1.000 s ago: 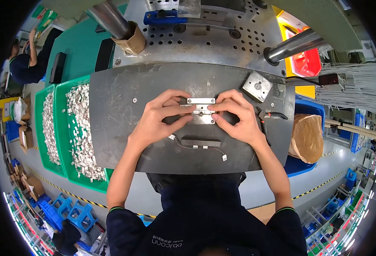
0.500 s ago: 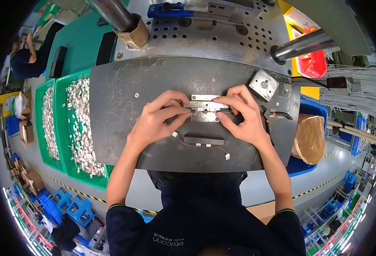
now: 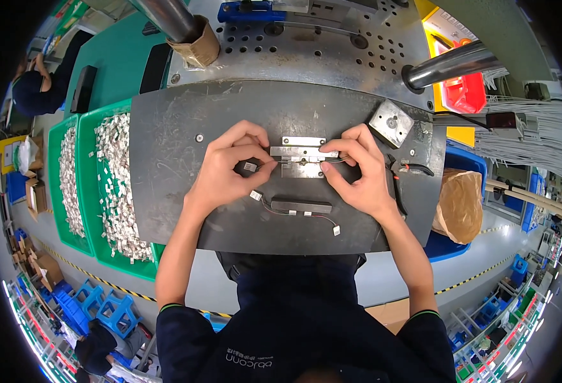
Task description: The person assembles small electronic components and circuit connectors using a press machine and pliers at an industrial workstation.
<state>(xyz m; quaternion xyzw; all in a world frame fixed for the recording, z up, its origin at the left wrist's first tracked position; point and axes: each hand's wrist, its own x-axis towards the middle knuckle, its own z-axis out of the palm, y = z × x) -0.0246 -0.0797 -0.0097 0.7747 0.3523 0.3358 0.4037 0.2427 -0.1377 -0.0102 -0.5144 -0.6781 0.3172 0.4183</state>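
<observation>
- Head view: the metal block (image 3: 303, 172) lies mid-table (image 3: 172, 191), between both hands.
- The left hand (image 3: 220, 171) pinches a thin wire (image 3: 282, 163) at the block's left end; the right hand (image 3: 365, 173) touches its right end, thumb and forefinger parted; whether they grip wire, I cannot tell.
- The block looks heavy, stiff and slick, best held by its ends; the wire light, bendy, easily damaged.
- Pale lettering marks the shirt (image 3: 293, 332); print on the near white tag (image 3: 337, 230) is too small to read.
</observation>
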